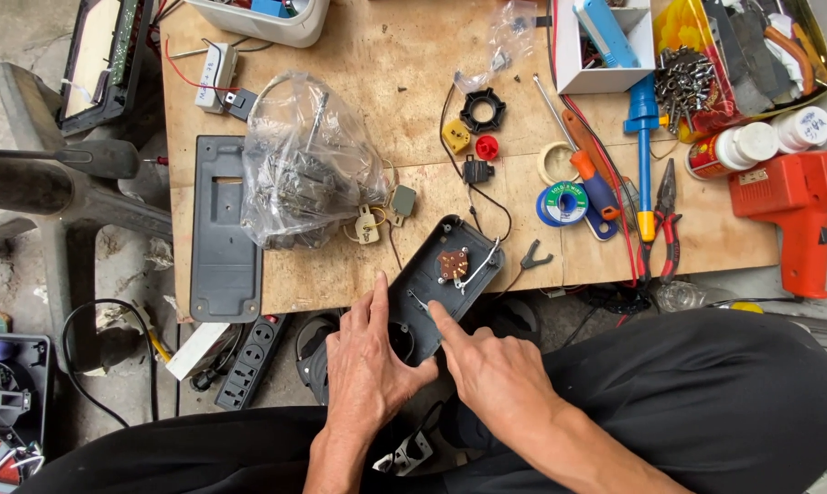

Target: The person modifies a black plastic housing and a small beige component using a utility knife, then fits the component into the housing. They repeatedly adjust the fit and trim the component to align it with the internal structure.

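A dark grey plastic housing panel (pixel 450 265) lies tilted over the front edge of the plywood bench (pixel 377 55), with a brown round switch (pixel 452 264) and thin wires inside it. My left hand (pixel 367 361) grips the panel's near end, thumb up along its left side. My right hand (pixel 491 370) rests beside it, its index finger pressing on the panel's inner face near a metal pin. A round hole in the panel shows between both hands.
A clear bag of parts (pixel 303 169) and a grey flat cover (pixel 221 229) lie left. Solder spool (pixel 562 203), screwdrivers (pixel 644 137), pliers (pixel 667 220), an orange glue gun (pixel 798 206) and a white box (pixel 605 46) sit right. A power strip (pixel 248 361) lies on the floor.
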